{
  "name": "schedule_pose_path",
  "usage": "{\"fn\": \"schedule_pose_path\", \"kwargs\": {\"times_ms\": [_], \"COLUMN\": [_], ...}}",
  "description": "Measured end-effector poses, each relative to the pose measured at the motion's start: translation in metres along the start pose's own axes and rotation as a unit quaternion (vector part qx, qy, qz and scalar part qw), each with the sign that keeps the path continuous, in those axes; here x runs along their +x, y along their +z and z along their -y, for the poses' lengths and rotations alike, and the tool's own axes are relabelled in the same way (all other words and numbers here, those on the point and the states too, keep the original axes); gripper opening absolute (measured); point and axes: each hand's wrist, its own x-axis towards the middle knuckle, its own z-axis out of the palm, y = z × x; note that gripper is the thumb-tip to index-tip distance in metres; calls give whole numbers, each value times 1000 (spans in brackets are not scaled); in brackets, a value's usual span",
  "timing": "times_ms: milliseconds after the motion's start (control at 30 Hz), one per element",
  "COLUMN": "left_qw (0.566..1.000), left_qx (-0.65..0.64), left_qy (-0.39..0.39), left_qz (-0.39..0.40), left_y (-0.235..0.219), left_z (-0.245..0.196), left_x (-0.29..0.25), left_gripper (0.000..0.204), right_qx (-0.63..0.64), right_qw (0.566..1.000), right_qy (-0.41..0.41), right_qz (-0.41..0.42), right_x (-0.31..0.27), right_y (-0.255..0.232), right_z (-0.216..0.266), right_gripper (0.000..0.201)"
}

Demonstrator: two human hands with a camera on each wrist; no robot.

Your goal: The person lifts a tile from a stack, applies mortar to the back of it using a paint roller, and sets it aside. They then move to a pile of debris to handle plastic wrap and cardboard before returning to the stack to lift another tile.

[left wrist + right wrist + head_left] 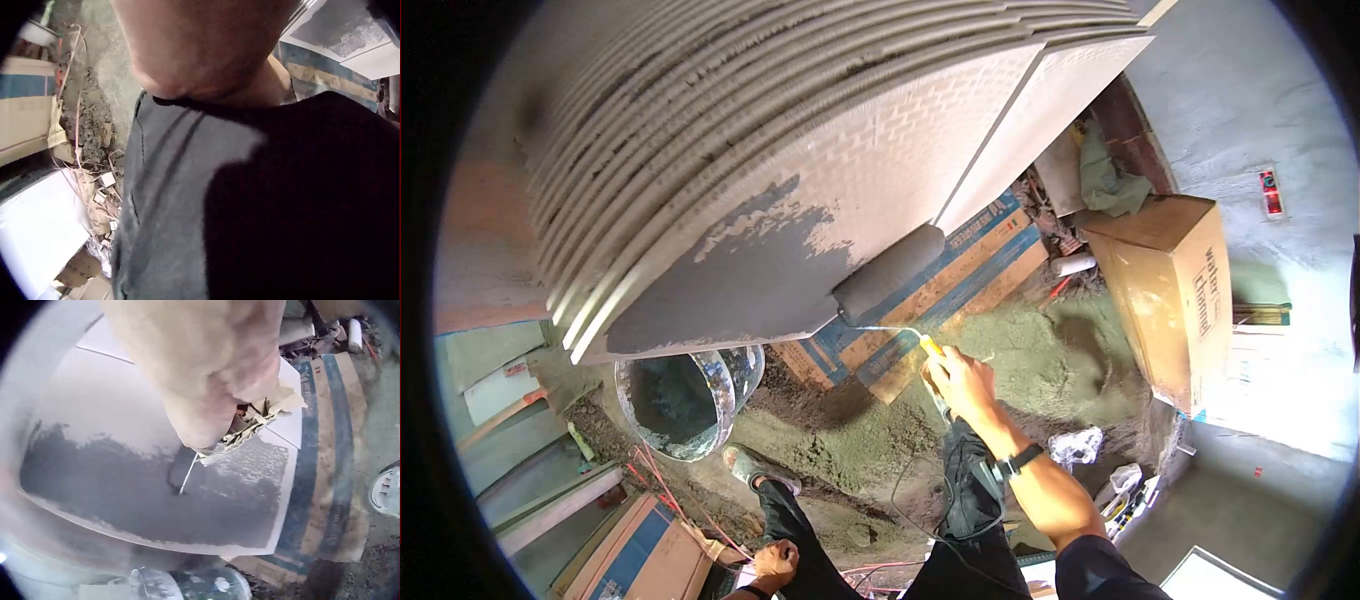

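My right hand grips the yellow handle of a paint roller, whose grey-coated sleeve lies along the lower edge of the front tile. Grey coating covers part of that tile's pale, grid-patterned back. In the right wrist view, the right hand hides most of the roller; its thin wire frame and a ragged, pale wrapping at the grip show. Down by the dark trouser leg, my left hand rests with loosely bent fingers, holding nothing visible.
Many large tiles stand stacked behind the front one. Below them is a smeared bucket. Flattened cardboard lies on the dusty floor, and a cardboard box stands at right. Loose cords trail at lower left.
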Motion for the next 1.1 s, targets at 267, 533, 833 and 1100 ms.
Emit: {"fn": "schedule_pose_path", "kwargs": {"times_ms": [267,533,833,1100], "left_qw": [1000,1000,999,1000], "left_qx": [10,7,-9,-14], "left_qy": [-5,0,6,11], "left_qz": [12,13,-30,-18], "left_y": [-11,-2,11,20], "left_z": [-12,-6,-4,-1], "left_x": [0,2,-4,-7], "left_gripper": [24,23,24,22], "right_qx": [21,99,77,27], "right_qw": [994,983,996,999], "right_qy": [-48,-66,-11,-1], "right_qz": [-101,-142,-44,29], "right_x": [-40,-59,-41,-7], "right_y": [-105,-169,-143,-44], "right_z": [78,118,99,34], "right_gripper": [21,23,21,27]}}
